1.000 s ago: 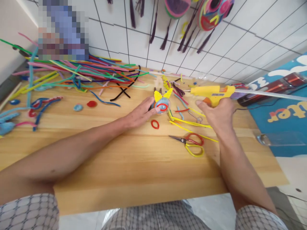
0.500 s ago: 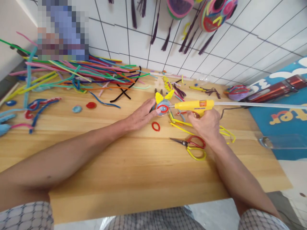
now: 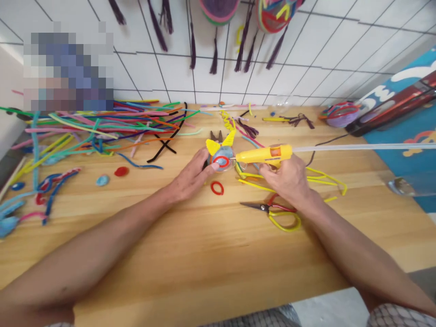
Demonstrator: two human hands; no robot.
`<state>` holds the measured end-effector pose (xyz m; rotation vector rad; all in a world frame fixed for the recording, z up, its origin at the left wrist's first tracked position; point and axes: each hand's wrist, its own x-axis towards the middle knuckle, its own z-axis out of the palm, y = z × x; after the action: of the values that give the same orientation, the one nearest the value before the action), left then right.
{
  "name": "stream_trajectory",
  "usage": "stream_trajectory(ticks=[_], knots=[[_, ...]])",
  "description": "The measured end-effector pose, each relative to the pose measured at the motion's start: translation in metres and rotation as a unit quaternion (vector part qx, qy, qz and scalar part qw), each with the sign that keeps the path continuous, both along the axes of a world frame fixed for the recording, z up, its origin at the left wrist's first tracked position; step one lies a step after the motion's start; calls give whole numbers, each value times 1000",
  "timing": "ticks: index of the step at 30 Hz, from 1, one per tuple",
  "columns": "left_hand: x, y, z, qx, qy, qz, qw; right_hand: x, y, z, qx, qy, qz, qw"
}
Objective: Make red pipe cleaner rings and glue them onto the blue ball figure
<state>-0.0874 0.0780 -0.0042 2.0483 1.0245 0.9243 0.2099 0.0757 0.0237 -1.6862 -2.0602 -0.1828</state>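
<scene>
Fingers [image 3: 210,171] of my left hand [image 3: 187,179] grasp a small round light-blue craft piece [image 3: 225,151], thumb over its front; from my end it sits mid-desk, ahead of me. Looks: blue front, two pointed bright-yellow ribbed ears [image 3: 229,138] spread in a V on top, red oval fuzzy ring [image 3: 220,157] on the face, partly under the thumb. See-through edge shows at the lower right. Two dark prongs [image 3: 216,135] stick up behind the ears. My right hand [image 3: 289,179] has its fingers wrapped round a yellow plastic glue gun [image 3: 262,154], translucent stick [image 3: 340,147] out the back; nozzle is right at the piece's right side, contact I can't tell. Loose matching red ring [image 3: 223,189] lies just below on the wooden desk [image 3: 163,272], red-and-yellow-handled scissors [image 3: 264,207] nearby.
</scene>
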Motion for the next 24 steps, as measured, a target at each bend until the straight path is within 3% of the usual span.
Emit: stream_trajectory(ticks=[24], knots=[[-3, -2, -4, -21, -9, 29, 999, -5, 1, -3, 7, 7, 45, 999]])
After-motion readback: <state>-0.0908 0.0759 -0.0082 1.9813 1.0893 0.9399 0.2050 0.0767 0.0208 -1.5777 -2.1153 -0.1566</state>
